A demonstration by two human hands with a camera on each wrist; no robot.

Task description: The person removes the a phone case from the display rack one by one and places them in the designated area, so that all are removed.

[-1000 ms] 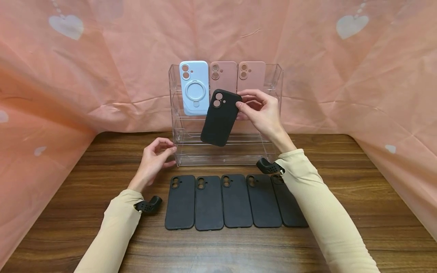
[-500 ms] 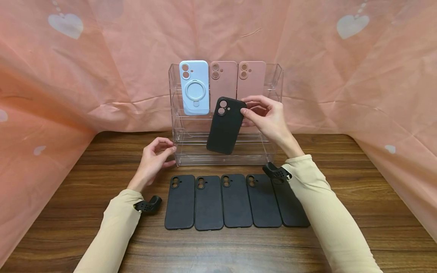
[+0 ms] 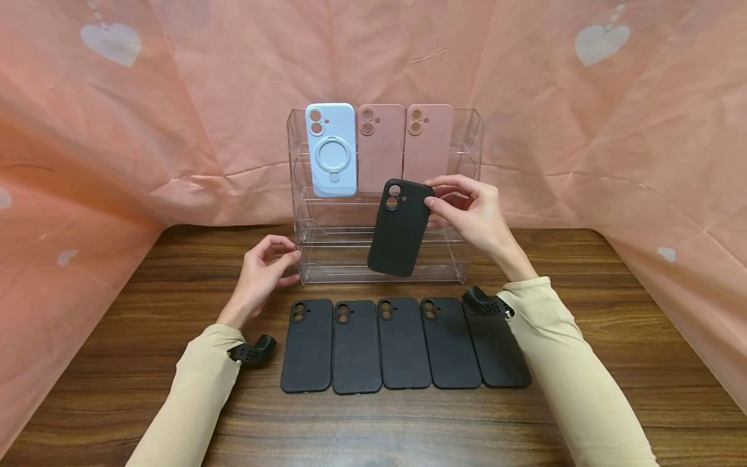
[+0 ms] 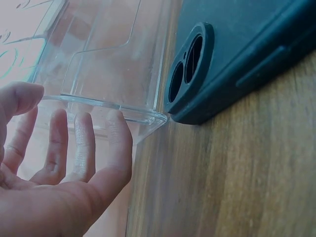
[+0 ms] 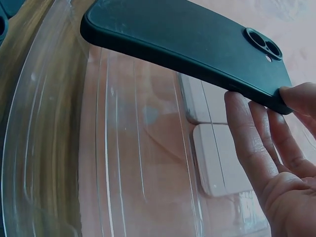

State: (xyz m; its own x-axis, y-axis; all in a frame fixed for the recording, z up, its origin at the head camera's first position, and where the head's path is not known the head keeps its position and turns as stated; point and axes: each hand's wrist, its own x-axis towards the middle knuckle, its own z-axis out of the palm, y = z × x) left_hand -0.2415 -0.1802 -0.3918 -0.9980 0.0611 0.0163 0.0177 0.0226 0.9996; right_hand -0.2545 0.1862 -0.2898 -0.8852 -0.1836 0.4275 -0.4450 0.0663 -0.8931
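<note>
My right hand [image 3: 473,211] pinches a black phone case [image 3: 401,230] by its upper right corner, thumb on the back face and fingers behind. The case hangs slightly tilted in front of the clear acrylic display rack [image 3: 338,274], camera cutouts at the top. In the right wrist view, the case [image 5: 163,39] crosses above the rack's tiers. My left hand [image 3: 262,272] holds the rack's lower left front edge, with curved fingertips [image 4: 118,116] at the rim. On the top tier stand a light blue case [image 3: 332,136] with a ring and two pink cases [image 3: 380,146].
Several black phone cases [image 3: 357,350] lie side by side on the wooden table [image 3: 373,428], just in front of the rack. A pink curtain [image 3: 233,130] with pale hearts hangs behind and at both sides. Black camera mounts [image 3: 253,351] sit on both wrists.
My right hand has carried the black phone case down and to the right, off the pink cases towards the rack's lower tiers. My left hand has stayed at the rack's edge.
</note>
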